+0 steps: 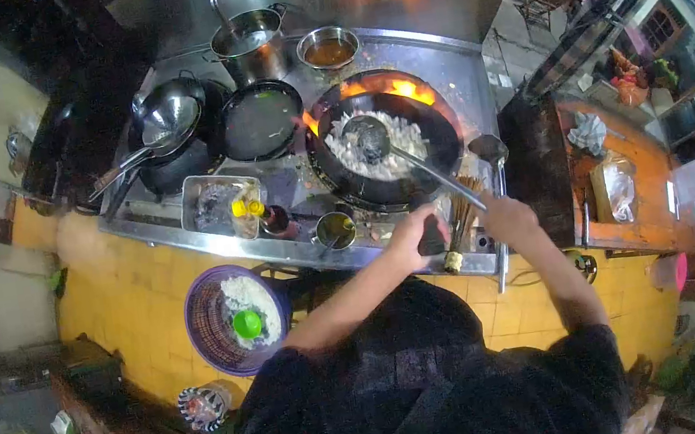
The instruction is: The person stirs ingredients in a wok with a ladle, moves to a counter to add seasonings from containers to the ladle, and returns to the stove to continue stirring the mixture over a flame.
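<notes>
My right hand (511, 223) is closed around the long handle of a ladle (439, 176). The ladle's bowl (369, 137) rests among pale chopped pieces of food (392, 157) in a black wok (433, 129). Flames (409, 89) rise along the wok's far rim. Near the counter's front edge, just below the wok, my left hand (411, 241) has its thumb and fingers curved apart, with a dark gap between them. A bamboo-stick brush (463, 218) lies between my two hands.
Left of the wok are a black pan (263, 120), a strainer (170, 120), a tall pot (262, 60) and a metal tray (202, 204) by a yellow-capped bottle (275, 219). A bowl of brown liquid (329, 49) stands behind. A purple basket (205, 343) holds rice and a green cup (247, 324).
</notes>
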A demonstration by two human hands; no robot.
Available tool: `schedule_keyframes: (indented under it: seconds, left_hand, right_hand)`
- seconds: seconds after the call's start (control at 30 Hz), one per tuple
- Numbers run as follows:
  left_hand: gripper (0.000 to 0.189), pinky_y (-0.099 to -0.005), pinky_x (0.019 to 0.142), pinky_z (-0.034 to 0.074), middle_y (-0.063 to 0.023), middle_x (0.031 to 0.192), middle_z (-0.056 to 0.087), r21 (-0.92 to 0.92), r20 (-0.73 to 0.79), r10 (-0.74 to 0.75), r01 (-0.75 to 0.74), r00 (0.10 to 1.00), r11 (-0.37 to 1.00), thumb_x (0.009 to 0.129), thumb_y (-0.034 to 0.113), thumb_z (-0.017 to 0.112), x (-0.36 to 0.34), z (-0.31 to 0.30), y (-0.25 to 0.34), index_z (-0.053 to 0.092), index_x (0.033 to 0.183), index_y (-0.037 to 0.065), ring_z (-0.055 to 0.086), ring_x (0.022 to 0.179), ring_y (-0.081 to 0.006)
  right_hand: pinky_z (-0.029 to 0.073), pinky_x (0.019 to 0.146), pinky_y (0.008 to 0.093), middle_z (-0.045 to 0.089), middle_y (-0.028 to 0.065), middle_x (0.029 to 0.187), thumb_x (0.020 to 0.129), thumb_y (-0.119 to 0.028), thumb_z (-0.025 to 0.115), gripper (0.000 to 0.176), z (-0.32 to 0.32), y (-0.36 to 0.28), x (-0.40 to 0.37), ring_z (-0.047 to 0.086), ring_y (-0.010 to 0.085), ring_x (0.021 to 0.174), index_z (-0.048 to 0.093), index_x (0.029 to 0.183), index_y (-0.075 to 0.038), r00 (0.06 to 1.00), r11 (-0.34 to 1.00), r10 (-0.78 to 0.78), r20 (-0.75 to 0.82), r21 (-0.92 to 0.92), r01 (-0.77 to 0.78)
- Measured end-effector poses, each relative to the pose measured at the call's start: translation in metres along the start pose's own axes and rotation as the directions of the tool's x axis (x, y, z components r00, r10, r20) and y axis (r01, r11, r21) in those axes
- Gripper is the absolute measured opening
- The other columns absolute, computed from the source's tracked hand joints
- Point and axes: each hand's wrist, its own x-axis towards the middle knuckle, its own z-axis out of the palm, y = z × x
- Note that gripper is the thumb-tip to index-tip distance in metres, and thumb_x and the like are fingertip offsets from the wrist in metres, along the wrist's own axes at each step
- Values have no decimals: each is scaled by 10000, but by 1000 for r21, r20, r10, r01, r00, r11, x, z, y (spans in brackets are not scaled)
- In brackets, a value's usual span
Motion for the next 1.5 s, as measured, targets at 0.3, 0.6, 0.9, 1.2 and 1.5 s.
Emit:
schedule_keyframes:
  seconds: [0.3,0.6,0.9,1.2,1.5]
  left_hand:
    - [160,-289,474,463,-43,611,517,298,-143,6,37,990,954,857,195,526,-5,-39,-24,493,799,49,517,497,-151]
    - [194,-306,473,462,-50,568,526,363,-1,2,-1,1000,932,841,237,520,12,-41,9,508,757,62,527,472,-157]
    - [245,-308,446,463,-54,551,521,389,-7,-109,104,994,915,838,256,533,1,-38,11,522,689,62,529,463,-151]
    - [184,-310,452,457,-69,564,519,294,-55,-148,158,987,943,855,180,504,-37,-40,-15,514,758,24,540,488,-179]
    - [233,-320,446,470,-70,613,527,527,135,215,-253,967,811,803,218,611,86,-116,17,477,871,40,532,475,-171]
  right_hand:
    - [507,630,437,592,189,745,780,-84,505,521,-6,3,-46,607,365,717,370,1280,-130,984,973,-141,-112,-198,117]
    - [528,603,375,603,170,774,801,-63,459,515,16,-1,-50,631,315,735,339,1302,-60,986,980,-136,-100,-160,119]
    - [527,607,379,610,174,795,812,-71,435,531,23,9,-42,633,294,741,314,1329,-76,991,984,-121,-64,-137,111]
    - [505,622,445,593,208,794,768,-11,445,632,-18,29,-52,613,355,700,284,1356,-176,989,985,24,-147,-168,-49]
    - [520,656,405,623,180,820,841,-113,396,436,19,-7,3,627,307,746,404,1275,-71,994,987,-12,-108,-163,-5]
